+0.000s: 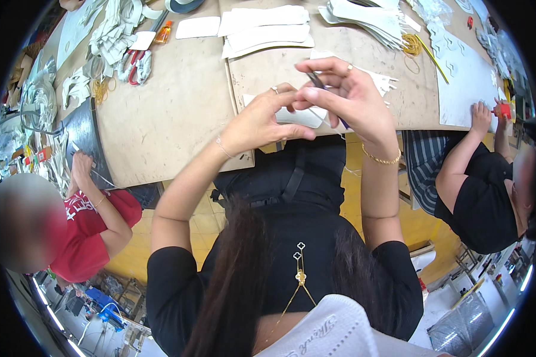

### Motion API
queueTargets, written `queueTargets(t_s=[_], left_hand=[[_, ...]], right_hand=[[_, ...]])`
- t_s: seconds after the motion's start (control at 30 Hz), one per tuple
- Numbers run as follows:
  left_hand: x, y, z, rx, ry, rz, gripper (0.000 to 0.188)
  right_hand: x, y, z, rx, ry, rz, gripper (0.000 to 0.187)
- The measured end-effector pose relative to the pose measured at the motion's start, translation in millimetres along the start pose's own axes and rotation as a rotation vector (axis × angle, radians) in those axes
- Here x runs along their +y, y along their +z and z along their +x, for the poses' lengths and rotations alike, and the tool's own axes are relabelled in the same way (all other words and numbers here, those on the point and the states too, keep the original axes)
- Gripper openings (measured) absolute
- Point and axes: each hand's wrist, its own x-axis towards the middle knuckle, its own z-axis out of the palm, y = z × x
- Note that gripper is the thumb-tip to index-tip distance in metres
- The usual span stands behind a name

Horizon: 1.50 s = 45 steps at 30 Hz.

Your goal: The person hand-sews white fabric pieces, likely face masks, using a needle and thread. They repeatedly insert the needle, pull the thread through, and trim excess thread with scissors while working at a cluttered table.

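Over the near bench (167, 125), my right grip (352, 100) is clamping a dark tool (315, 80), seemingly for control. My left grip's (261, 119) hold I cannot tell.

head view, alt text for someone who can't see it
A person's right hand holds a small dark tool beside their left hand, at a tan worktable. White pieces lie stacked beyond; co-workers in red and black flank them.
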Motion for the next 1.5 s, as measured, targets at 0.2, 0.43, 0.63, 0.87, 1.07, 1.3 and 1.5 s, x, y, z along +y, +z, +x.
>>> queueTargets(t_s=[0.2, 0.43, 0.63, 0.87, 1.07, 1.3, 1.5], left_hand=[[2, 18, -16, 0.195, -0.369, -0.587, 0.023], [6, 23, -26, 0.244, -0.393, -0.52, 0.024], [-11, 22, -54, 0.363, 0.038, 0.631, 0.028], [-49, 29, -78, 0.338, 0.072, 0.722, 0.041], [-58, 27, -78, 0.409, 0.094, 0.666, 0.044], [-60, 28, -80, 0.48, 0.015, 0.655, 0.039], [-63, 25, -80, 0.481, -0.001, 0.652, 0.038]], right_hand=[[12, 11, 23, 0.176, -0.136, -0.13, 0.034], [40, 21, 16, -0.014, -0.216, -0.443, 0.017], [34, 17, 14, -0.008, -0.107, -0.066, 0.016], [69, 34, 61, -0.086, 0.116, -0.498, 0.029], [89, 54, 88, -0.059, 0.002, -0.733, 0.03], [80, 58, 92, -0.034, 0.152, -0.773, 0.026], [80, 60, 93, -0.016, 0.149, -0.771, 0.027]])
